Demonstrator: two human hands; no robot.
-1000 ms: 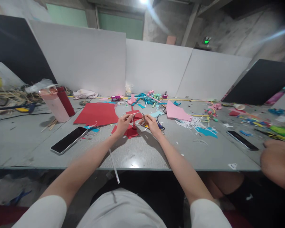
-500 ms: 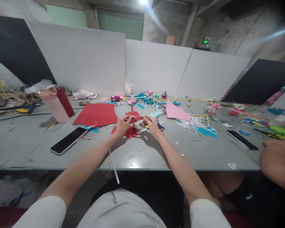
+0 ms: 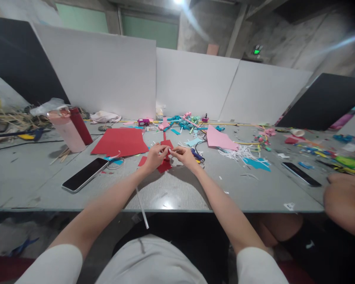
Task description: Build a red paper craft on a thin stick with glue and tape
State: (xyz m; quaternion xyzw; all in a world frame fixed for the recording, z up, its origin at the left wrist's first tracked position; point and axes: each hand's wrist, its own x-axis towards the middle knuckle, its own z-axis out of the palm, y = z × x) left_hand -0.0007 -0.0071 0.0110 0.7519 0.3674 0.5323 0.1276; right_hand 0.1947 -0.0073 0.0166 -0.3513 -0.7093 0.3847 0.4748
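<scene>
Head view: grey table (image 3: 248, 193) spans the frame, littered with paper and scraps. Large red sheet (image 3: 120, 142) flat left of centre, apart from the hands. Pink sheet (image 3: 221, 139) right of centre, corner raised. Dark phone (image 3: 85, 174) lower left, long axis slanting up toward centre.

Left hand (image 3: 155, 156) and right hand (image 3: 185, 155) meet mid-frame, fingertips to fingertips, forearms converging from the lower corners. Clear tube (image 3: 142, 207) sticks out below the left forearm, past the table's near edge.

Red cut paper (image 3: 165, 167) lies under and between the hands, long axis running up the frame, a narrow strip showing above the fingers. Scissors (image 3: 198, 155) just beyond the right hand, on its right side.

Ring (image 3: 174, 165) sits just below the right fingers, right of the red cut paper; right hand clearly nearer. Appears wider than tall; touching the fingers or only on the table, can't tell.

Smallest: pale piece (image 3: 169, 149), dead centre, directly at the meeting point of both grips. Each grip looks pinched on it, thumb and finger together. Neither hand is nearer. Its long axis can't be read: too small, mostly covered by fingers.
</scene>
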